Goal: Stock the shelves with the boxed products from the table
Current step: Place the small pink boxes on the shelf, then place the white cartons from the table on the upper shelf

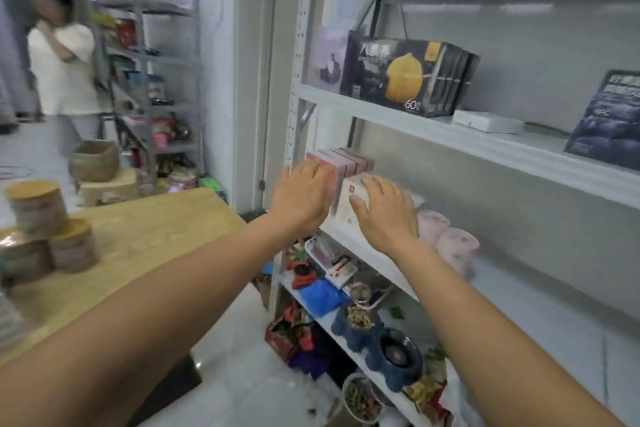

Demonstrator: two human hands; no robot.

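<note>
A row of pink boxes stands upright at the left end of the middle shelf. My left hand lies flat against the front of this row, fingers spread. A white box stands just right of the pink row. My right hand rests on it, thumb on its front face and fingers over its top and right side. The wooden table is at the left, with round lidded tins on it.
Dark boxes, a flat white box and a blue box fill the shelf above. Pink cups stand right of my hand. Lower shelves hold bowls and packets. A person stands far left by another rack.
</note>
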